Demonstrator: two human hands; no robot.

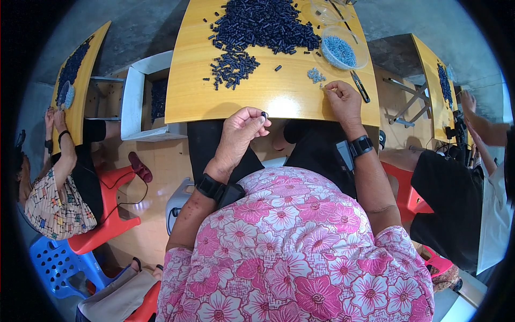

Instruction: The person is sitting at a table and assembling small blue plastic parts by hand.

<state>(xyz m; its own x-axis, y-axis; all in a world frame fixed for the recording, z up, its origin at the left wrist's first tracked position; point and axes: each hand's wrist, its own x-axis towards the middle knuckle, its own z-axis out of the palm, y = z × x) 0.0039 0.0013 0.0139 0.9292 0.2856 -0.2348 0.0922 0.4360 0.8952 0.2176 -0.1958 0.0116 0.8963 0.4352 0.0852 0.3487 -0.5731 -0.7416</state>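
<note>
My left hand [242,132] is just off the near edge of the yellow table [214,104], pinching a small dark cylindrical piece [263,114] between thumb and fingers. Over the tabletop, my right hand [345,102] has thumb and forefinger pressed together; whatever lies between them is too small to make out. Right by its fingertips is a little pile of pale blue, glassy bits [315,75]. A clear round tub [343,52] of the same bits stands behind. A big heap of dark cylindrical pieces [263,27] covers the far middle, with a smaller cluster [234,70] nearer me.
A black slim cutter-like tool [360,87] lies right of my right hand. Behind the tub is another clear container [327,12]. An open white box [131,102] sits left of the table. People work at tables on the left [67,155] and right [477,115].
</note>
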